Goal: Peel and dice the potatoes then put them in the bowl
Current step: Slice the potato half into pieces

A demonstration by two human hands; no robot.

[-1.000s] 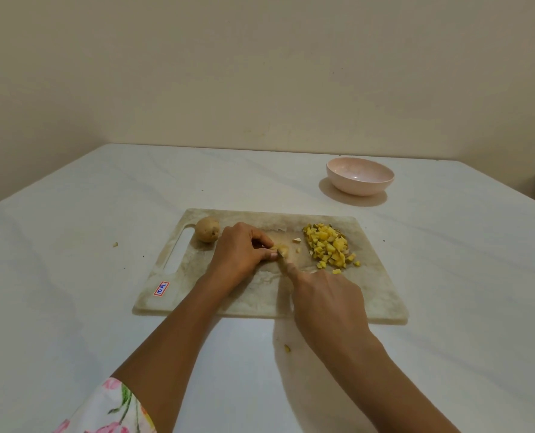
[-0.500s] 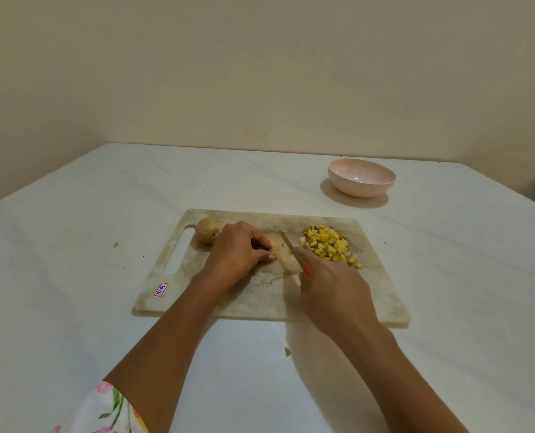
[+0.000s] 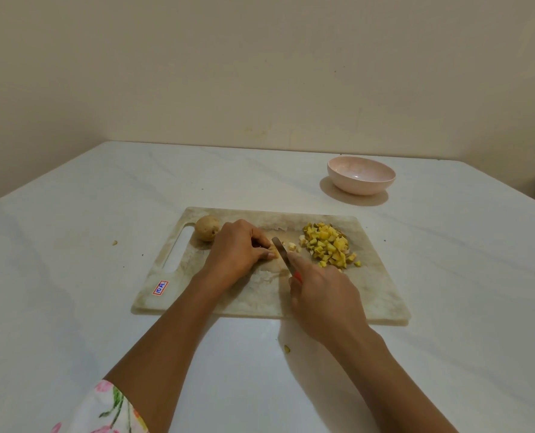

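Change since the earlier frames:
- Unpeeled potato (image 3: 207,228) at the left end of the cutting board (image 3: 260,298): not moved.
- Left hand (image 3: 238,248): same spot, same curled hold.
- Knife (image 3: 280,249): a second ago its blade was hidden behind the right hand (image 3: 322,295). Half a second ago it showed close to the diced pile (image 3: 328,245). Now the blade sits against the left fingertips, tip pointing away from the person.
- A few fresh cut bits (image 3: 292,246) now lie just right of the blade.
- Pile and bowl (image 3: 361,176): unchanged.

Positions now:
- Floral sleeve (image 3: 103,410) at the bottom left corner.
- A small scrap (image 3: 115,243) lies on the table (image 3: 72,276), left of the board.
- A red-and-white sticker (image 3: 160,288) is on the board's near left corner.
- Unpeeled potato lies just beside the left hand's knuckles; whether they touch I cannot tell.
- Left fingers are curled over a potato piece (image 3: 275,245), pinning it to the board. The piece is mostly hidden beneath them.
- Right hand is closed around the knife handle, of which a sliver of red shows.
- Another scrap (image 3: 287,348) lies on the table near the right wrist.
- The pile lies right of the blade and beyond the right hand, apart from both.
- Bowl stands off the board, beyond its far right corner, well apart from both hands. I see no potato in it.
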